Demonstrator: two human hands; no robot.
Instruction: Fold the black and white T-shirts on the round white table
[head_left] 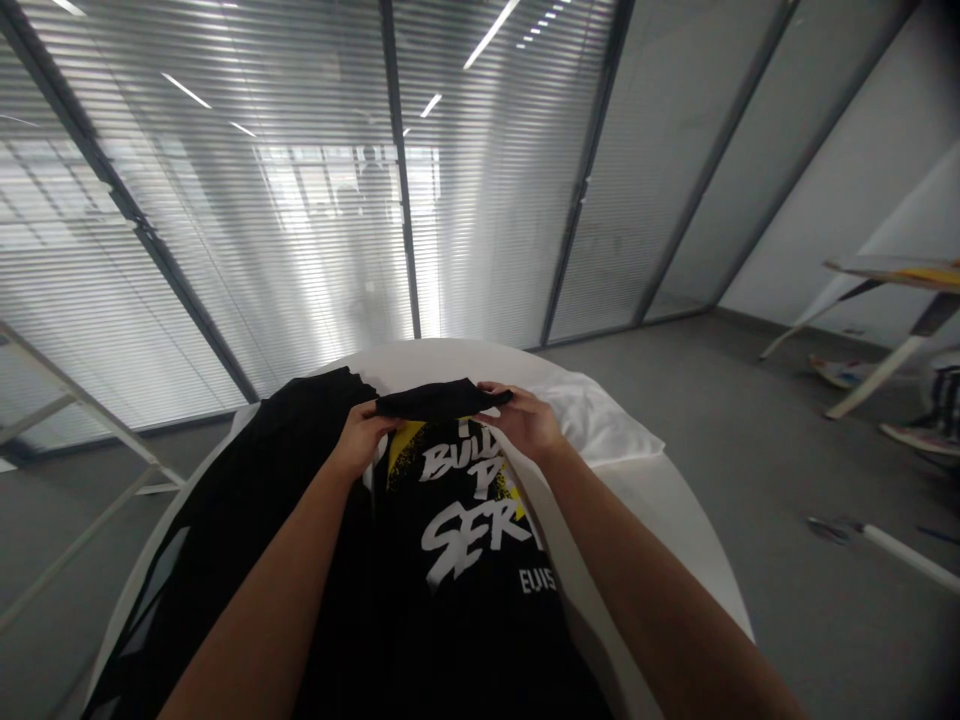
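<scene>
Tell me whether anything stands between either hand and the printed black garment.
Nothing visible: the left hand and right hand hold black fabric at the far end of the printed black garment. The white cloth lies to the right, not between.

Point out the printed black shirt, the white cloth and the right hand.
Printed black shirt (469, 560): head view, lettered front.
White cloth (606, 422): head view, rumpled middle.
Right hand (531, 420): head view, back of the hand.
</scene>
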